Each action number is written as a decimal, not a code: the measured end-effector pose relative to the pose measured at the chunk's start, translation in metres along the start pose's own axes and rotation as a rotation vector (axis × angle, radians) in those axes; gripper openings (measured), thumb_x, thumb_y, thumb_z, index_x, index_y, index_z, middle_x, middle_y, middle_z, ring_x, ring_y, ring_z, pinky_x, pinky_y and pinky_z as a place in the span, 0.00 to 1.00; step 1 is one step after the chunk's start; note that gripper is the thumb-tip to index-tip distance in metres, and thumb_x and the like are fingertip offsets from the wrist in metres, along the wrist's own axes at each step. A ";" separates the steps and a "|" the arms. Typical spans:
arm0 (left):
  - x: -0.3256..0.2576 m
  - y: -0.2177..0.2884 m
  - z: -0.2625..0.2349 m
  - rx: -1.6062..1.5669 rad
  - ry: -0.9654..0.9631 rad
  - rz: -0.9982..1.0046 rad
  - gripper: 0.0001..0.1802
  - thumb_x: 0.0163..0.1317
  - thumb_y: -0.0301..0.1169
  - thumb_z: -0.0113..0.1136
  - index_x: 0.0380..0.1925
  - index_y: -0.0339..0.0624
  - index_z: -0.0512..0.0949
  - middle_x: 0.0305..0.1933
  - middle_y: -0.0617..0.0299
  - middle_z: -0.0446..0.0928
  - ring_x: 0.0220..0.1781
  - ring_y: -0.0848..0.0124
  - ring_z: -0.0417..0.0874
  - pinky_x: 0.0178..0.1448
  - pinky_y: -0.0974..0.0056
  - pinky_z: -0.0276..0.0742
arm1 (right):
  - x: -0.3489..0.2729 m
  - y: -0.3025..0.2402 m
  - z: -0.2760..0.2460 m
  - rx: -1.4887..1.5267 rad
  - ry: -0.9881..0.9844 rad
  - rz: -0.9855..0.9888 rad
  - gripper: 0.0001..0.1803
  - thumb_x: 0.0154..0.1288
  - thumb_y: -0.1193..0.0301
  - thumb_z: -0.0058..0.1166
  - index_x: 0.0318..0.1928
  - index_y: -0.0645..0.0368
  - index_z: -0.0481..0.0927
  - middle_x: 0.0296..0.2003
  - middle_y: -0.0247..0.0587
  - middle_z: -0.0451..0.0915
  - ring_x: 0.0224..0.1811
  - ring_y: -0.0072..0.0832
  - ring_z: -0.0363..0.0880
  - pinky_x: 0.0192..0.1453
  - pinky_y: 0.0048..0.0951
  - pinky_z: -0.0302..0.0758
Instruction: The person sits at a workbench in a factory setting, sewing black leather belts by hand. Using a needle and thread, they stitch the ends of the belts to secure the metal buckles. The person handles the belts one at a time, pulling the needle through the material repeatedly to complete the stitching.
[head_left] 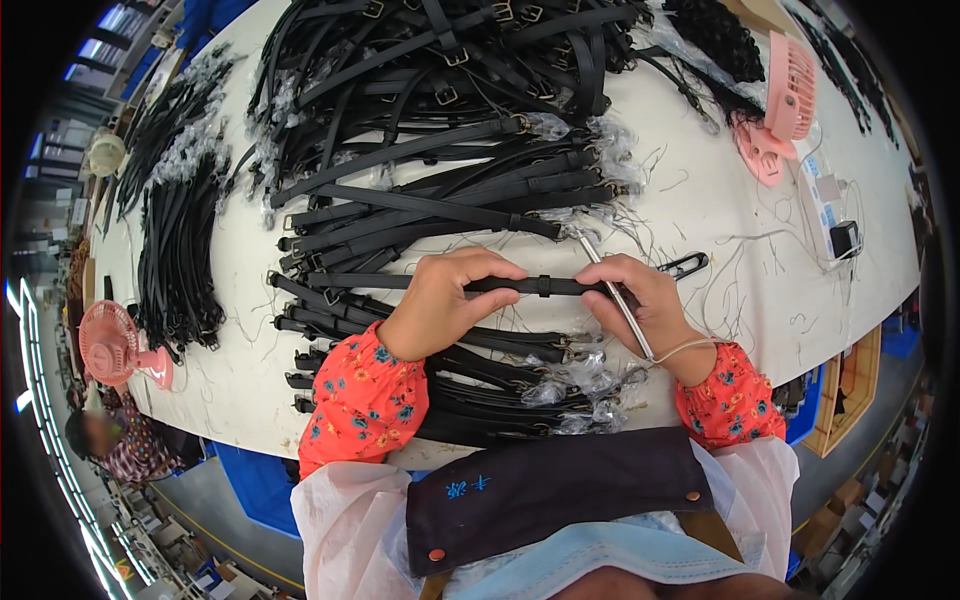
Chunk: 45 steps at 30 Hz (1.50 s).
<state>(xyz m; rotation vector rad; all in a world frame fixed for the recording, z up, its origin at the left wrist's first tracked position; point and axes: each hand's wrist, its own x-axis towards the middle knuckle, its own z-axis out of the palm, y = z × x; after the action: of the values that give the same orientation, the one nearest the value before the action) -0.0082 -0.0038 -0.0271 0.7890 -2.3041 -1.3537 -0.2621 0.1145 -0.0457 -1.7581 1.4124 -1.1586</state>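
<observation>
A black belt (544, 286) is stretched crosswise between my two hands, with a narrow keeper loop around its middle. My left hand (440, 300) pinches it between thumb and fingers on one side. On the other side, my right hand (645, 300) grips it the same way. A slim silver pen-shaped tool (627, 318) also lies in my right hand, slanting across the fingers, with a pale cord at its near end. Rows of black belts (430, 215) with metal buckles lie just beyond my hands. More bundled belts (480, 395), some ends wrapped in clear plastic, lie under my forearms.
A tangled heap of black belts (440, 70) covers the far table. Another pile (180, 250) lies at the left. Pink fans (790, 90) stand at both sides. A white power strip (818, 205) with plugs is at right. Loose threads and a black looped object (685, 265) lie nearby.
</observation>
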 end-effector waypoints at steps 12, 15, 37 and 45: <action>0.000 -0.012 0.002 0.176 0.007 0.129 0.06 0.64 0.23 0.69 0.40 0.37 0.84 0.42 0.59 0.85 0.42 0.68 0.82 0.48 0.65 0.76 | -0.001 0.001 0.004 0.048 -0.048 -0.050 0.15 0.63 0.79 0.67 0.49 0.55 0.83 0.41 0.43 0.86 0.36 0.34 0.86 0.39 0.29 0.81; 0.004 -0.005 0.009 0.403 0.097 0.243 0.05 0.62 0.23 0.67 0.37 0.39 0.81 0.40 0.57 0.83 0.43 0.62 0.79 0.48 0.61 0.74 | -0.002 0.003 0.005 0.022 -0.015 -0.035 0.14 0.63 0.79 0.67 0.48 0.55 0.83 0.41 0.43 0.86 0.37 0.35 0.87 0.39 0.29 0.82; -0.001 0.015 0.014 -0.233 -0.050 -0.073 0.03 0.77 0.26 0.50 0.42 0.39 0.71 0.24 0.65 0.74 0.27 0.76 0.73 0.35 0.68 0.72 | -0.002 -0.005 0.009 0.061 -0.074 -0.061 0.13 0.64 0.80 0.66 0.48 0.54 0.83 0.41 0.41 0.87 0.38 0.38 0.87 0.42 0.31 0.83; -0.002 0.016 0.009 -0.364 -0.069 -0.142 0.05 0.78 0.27 0.49 0.40 0.39 0.71 0.30 0.67 0.75 0.32 0.82 0.71 0.37 0.73 0.67 | -0.003 -0.010 0.007 0.063 -0.059 -0.041 0.12 0.65 0.79 0.66 0.48 0.55 0.83 0.42 0.42 0.88 0.38 0.37 0.89 0.42 0.31 0.84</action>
<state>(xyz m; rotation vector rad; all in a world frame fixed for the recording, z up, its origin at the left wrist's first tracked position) -0.0162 0.0101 -0.0171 0.8056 -1.9921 -1.8206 -0.2515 0.1191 -0.0413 -1.7700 1.2972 -1.1500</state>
